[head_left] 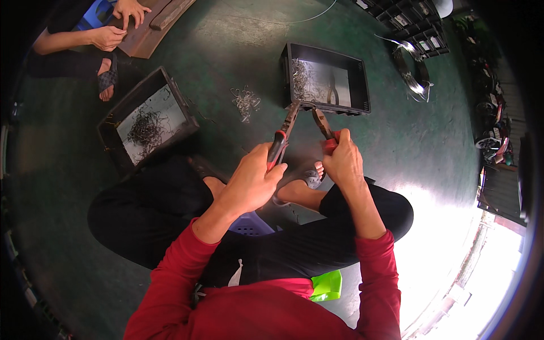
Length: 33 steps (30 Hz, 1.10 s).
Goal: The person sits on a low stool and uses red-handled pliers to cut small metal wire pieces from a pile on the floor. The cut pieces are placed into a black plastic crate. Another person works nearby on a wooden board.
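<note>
Pliers point(286, 133) in left hand point(252, 181), right hand point(343, 161) — wire unclear

Two pairs of red-handled pliers are being held up above the green floor. The left pliers point(284, 131) are slanting up and rightward, their dark metal nose reaching the near rim of a black crate point(327, 83). The right pliers point(325, 128) are leaning the opposite way, their tips nearly meeting the others'.

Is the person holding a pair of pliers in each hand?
Yes, the left hand grips red-handled pliers and the right hand grips a second pair.
</note>
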Available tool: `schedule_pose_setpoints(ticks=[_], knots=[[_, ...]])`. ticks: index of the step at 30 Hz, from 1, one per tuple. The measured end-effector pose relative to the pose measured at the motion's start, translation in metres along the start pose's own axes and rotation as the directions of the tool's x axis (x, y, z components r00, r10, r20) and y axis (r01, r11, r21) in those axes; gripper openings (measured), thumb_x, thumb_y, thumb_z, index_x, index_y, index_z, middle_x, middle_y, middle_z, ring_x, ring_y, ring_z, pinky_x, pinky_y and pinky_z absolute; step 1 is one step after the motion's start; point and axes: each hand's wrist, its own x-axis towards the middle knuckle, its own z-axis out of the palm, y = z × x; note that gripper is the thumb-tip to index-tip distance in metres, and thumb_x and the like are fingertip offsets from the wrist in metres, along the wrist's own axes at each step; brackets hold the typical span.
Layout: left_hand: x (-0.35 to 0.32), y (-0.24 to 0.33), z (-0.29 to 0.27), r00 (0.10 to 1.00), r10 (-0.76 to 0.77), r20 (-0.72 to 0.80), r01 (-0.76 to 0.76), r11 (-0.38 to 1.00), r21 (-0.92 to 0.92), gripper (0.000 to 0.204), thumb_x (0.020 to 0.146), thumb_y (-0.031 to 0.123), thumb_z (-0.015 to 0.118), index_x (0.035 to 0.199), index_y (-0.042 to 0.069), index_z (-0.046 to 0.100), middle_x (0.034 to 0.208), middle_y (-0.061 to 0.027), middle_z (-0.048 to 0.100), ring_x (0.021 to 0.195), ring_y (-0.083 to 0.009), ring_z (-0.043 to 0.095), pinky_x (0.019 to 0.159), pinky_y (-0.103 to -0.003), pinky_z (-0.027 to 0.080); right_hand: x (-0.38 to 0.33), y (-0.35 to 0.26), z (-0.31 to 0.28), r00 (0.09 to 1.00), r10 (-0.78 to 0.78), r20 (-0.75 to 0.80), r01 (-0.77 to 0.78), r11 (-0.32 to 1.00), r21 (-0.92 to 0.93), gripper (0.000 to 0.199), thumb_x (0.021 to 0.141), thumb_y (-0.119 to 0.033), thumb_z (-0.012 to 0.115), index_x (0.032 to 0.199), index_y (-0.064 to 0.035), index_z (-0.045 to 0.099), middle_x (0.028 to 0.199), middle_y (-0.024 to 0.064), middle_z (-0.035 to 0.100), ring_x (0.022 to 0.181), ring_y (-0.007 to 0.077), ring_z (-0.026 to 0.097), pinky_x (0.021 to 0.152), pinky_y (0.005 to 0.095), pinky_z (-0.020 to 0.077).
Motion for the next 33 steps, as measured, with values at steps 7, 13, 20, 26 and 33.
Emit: schedule_pose_setpoints(ticks=[7, 13, 20, 26, 33], knots=[[-0.002, 0.002, 0.0, 1.0, 0.0, 0.013, 0.0, 1.0, -0.001, 0.023, 0.091, 0.01, 0.06, 0.109, -0.003, 0.052, 0.073, -0.0057, 0.058, 0.059, -0.0107, 0.053, 0.054, -0.028, 0.044, 0.002, 0.011, -0.003, 0.985, -0.128, -0.113, 0.107, 0.979, -0.176, 0.04, 0.07, -0.008, 0.071, 0.102, -0.0032, 0.048, 0.099, 0.0163, 0.061, 0.095, 0.0363, 0.061, 0.079, 0.0484, 0.0466], [-0.003, 0.006, -0.001, 0.996, -0.069, 0.063, 0.074, 0.995, -0.073, 0.028, 0.089, 0.015, 0.06, 0.108, -0.005, 0.052, 0.09, -0.0205, 0.056, 0.08, -0.0327, 0.059, 0.074, -0.04, 0.045, 0.003, 0.018, -0.002, 0.96, -0.217, -0.179, 0.158, 0.942, -0.297, 0.045, 0.065, -0.007, 0.075, 0.102, -0.005, 0.049, 0.099, 0.0133, 0.06, 0.096, 0.0349, 0.06, 0.08, 0.0484, 0.0459], [0.009, 0.001, 0.005, 1.0, 0.025, -0.008, -0.025, 0.999, 0.049, 0.036, 0.089, 0.015, 0.061, 0.117, -0.005, 0.052, 0.095, -0.0208, 0.057, 0.084, -0.034, 0.059, 0.077, -0.041, 0.046, 0.014, 0.027, 0.0, 0.986, -0.118, 0.118, 0.095, 0.979, 0.183, 0.029, 0.085, -0.022, 0.067, 0.097, -0.0001, 0.052, 0.072, 0.0135, 0.06, 0.07, 0.0314, 0.062, 0.064, 0.04, 0.0481], [0.046, -0.09, 0.026, 0.986, 0.089, -0.143, -0.047, 0.96, 0.276, 0.052, 0.086, 0.016, 0.064, 0.13, -0.005, 0.045, 0.113, -0.0254, 0.054, 0.103, -0.0421, 0.056, 0.088, -0.046, 0.045, 0.023, 0.027, -0.007, 0.795, -0.044, 0.606, -0.398, 0.715, 0.575, 0.03, 0.094, -0.032, 0.06, 0.091, -0.0026, 0.055, 0.072, 0.0053, 0.057, 0.066, 0.0171, 0.06, 0.061, 0.0323, 0.0489], [0.085, -0.188, 0.053, 0.954, -0.113, -0.278, 0.264, 0.755, 0.601, 0.055, 0.085, 0.026, 0.066, 0.13, -0.002, 0.048, 0.122, -0.0232, 0.054, 0.109, -0.0389, 0.056, 0.097, -0.044, 0.044, 0.012, 0.021, -0.022, 0.631, -0.248, 0.735, -0.608, 0.429, 0.668, 0.029, 0.094, -0.033, 0.06, 0.095, -0.0046, 0.055, 0.079, 0.0077, 0.06, 0.071, 0.0219, 0.062, 0.071, 0.0391, 0.0537]])
